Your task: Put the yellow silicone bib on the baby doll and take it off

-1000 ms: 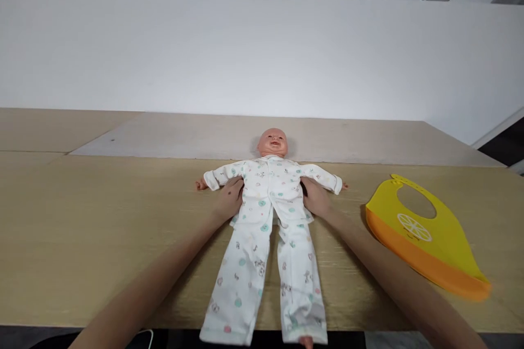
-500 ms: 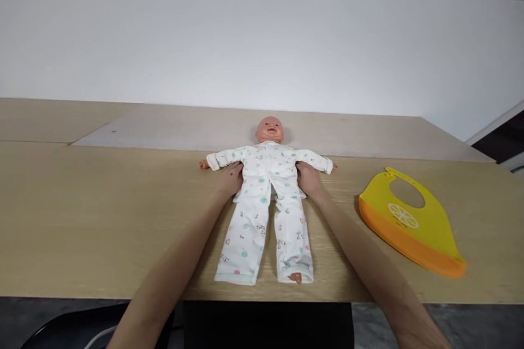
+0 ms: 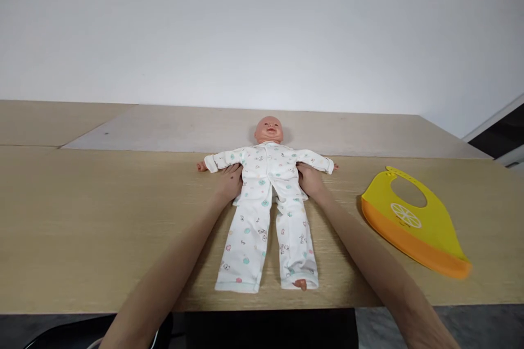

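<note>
A baby doll [image 3: 268,174] in white printed pyjamas lies on its back on the wooden table [image 3: 90,218], head away from me, arms spread. My left hand [image 3: 228,184] grips the doll's torso from the left side, under its arm. On the other side my right hand [image 3: 310,181] holds the torso in the same way. Both sets of fingers curl round the doll's body and are partly hidden beneath it. One bare foot shows at the end of the right trouser leg near the table's front edge.
A yellow and orange silicone bib [image 3: 413,223] lies flat on the table to the right of the doll. A white partition wall [image 3: 262,43] stands behind the table. The table's front edge runs just below the doll's feet.
The doll has slid away from me along the table, so its feet now lie on the tabletop instead of hanging over the front edge. Both hands stayed on its torso.
</note>
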Demonstrator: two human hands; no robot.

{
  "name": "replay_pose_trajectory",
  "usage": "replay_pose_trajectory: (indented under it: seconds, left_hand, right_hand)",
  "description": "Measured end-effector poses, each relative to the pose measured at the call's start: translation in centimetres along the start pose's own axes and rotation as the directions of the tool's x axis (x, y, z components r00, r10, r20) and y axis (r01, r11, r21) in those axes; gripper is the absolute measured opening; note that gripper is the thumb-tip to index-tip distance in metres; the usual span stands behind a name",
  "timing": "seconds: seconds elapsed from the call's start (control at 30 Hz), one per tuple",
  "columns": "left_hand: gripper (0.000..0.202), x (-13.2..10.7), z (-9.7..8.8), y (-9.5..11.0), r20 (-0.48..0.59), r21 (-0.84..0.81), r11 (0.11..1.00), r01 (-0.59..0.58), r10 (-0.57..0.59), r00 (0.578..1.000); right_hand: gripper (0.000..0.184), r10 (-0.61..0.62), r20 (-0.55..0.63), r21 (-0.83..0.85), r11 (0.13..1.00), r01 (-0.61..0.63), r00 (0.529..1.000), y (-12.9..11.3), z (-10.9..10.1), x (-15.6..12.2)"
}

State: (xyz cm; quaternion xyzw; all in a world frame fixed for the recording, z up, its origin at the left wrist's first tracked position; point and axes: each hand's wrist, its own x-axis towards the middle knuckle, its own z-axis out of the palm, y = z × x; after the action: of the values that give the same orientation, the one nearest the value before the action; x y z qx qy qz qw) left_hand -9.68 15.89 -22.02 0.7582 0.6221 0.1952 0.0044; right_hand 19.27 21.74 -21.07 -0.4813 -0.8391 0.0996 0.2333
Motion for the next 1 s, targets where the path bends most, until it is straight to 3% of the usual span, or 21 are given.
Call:
replay_pose_trajectory:
  seconds: [0.33, 0.77, 1.0]
  left_hand:
    - [0.04, 0.0, -0.2, 0.4, 0.013, -0.027, 1.0, 0.013, -0.013, 1.0]
    - [0.024, -0.3, -0.7, 0.6, -0.016, -0.093, 0.995, -0.042, 0.04, 0.999]
    - [0.028, -0.7, -0.6, 0.8, -0.015, -0.073, 0.997, -0.031, 0.03, 0.999]
  right_hand:
    - [0.033, -0.024, -0.011, -0.017, 1.0, 0.024, 1.0, 0.1, -0.2, -0.5]
    - [0.035, -0.095, 0.058, -0.052, 0.994, 0.098, 0.994, -1.0, -1.1, -1.1]
    - [0.037, -0.05, 0.048, -0.092, 0.994, 0.054, 0.998, -0.9, -0.6, -1.2]
